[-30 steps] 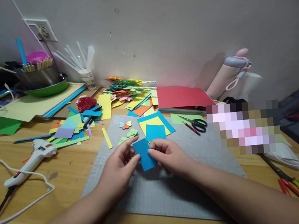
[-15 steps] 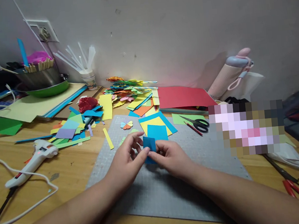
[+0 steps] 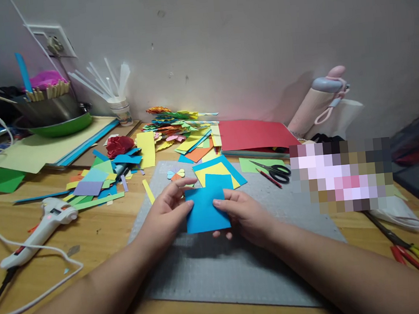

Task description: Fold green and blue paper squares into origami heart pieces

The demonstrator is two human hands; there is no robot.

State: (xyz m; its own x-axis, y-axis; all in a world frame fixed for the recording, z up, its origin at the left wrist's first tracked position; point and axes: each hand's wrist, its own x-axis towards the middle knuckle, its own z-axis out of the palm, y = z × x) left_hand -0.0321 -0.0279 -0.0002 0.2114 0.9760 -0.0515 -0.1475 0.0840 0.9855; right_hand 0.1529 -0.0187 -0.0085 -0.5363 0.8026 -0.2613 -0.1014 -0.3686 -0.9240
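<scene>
A square of blue paper (image 3: 206,213) is held above the grey cutting mat (image 3: 191,281), its broad face towards me. My left hand (image 3: 171,204) pinches its left edge, thumb on the front. On the right edge, my right hand (image 3: 241,210) grips with the thumb in front and fingertips showing below the sheet. Behind it, another blue sheet (image 3: 219,179) lies over yellow paper (image 3: 211,172). A small paper flower (image 3: 176,174) with coloured heart-shaped petals rests on the mat just beyond my left hand.
Black-handled scissors (image 3: 279,171) and a red pencil (image 3: 269,178) lie at the mat's right. A glue gun (image 3: 40,233) with its cord is at the left, near paper scraps (image 3: 90,182). Red-handled pliers-like tool (image 3: 412,251) lies far right. A red sheet (image 3: 255,136) sits at the back.
The blue paper was a narrow, folded-looking piece between my thumbs; now it is spread out wider. My hands have moved apart to its two side edges.
</scene>
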